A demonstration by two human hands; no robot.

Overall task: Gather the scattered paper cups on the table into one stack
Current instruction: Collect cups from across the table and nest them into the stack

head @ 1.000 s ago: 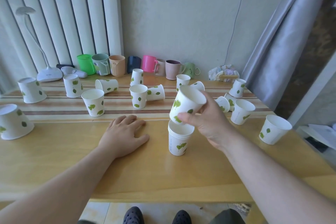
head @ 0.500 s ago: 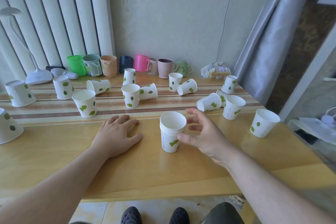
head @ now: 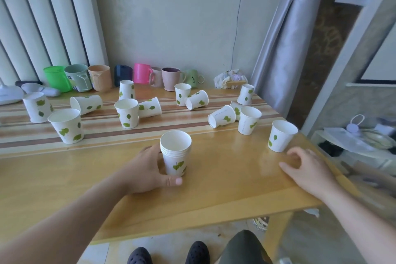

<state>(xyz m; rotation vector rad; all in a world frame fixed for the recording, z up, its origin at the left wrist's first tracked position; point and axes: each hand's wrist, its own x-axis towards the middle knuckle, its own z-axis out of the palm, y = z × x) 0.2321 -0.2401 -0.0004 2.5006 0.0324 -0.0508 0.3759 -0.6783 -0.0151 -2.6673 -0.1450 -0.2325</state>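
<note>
Worktop (head: 225, 169): pale wood, varnished and glossy near the front edge, with inlaid darker stripes toward the back edge. Stack of cups (head: 176, 153): thin matt white paper with printed green leaves, as are the scattered cups (head: 66, 125). Mugs (head: 99, 77) along the back edge: smooth plastic or ceramic, cannot tell which. Curtain (head: 280, 43): grey cloth, faint sheen.

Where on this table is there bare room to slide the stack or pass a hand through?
Bare wood lies between the stack, held by the left hand, and the right hand, and along the near table edge. The striped far half is crowded with scattered cups.
</note>
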